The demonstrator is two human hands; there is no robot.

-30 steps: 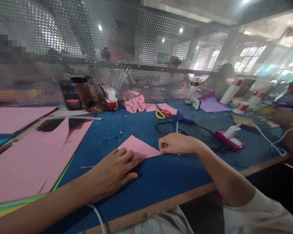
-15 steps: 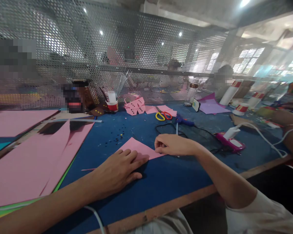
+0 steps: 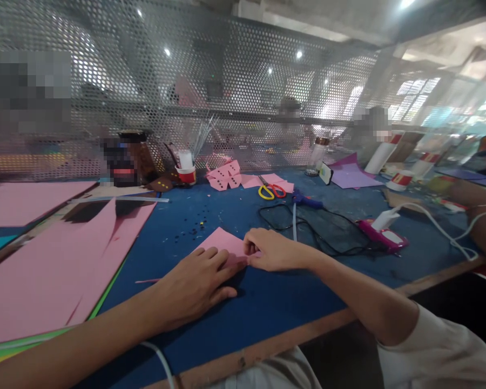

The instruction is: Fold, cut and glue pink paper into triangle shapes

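Observation:
A small folded pink paper piece (image 3: 222, 241) lies on the blue table (image 3: 267, 302) in front of me. My left hand (image 3: 194, 283) rests flat on its near left part, fingers stretched out and pressing it down. My right hand (image 3: 269, 249) sits on the paper's right side, fingers curled in a pinch on the paper edge, close to the left fingertips.
Large pink sheets (image 3: 56, 265) cover the left of the table. Yellow-and-red scissors (image 3: 270, 189), a pink cut-out (image 3: 224, 175), a cup (image 3: 186, 172), black cables (image 3: 319, 227) and a pink glue gun (image 3: 383, 233) lie beyond. Another person's arm (image 3: 484, 221) is at the right. A perforated screen stands behind.
My right hand has slid left along the pink paper toward my left hand, covering more of the paper. The left hand has stayed in place.

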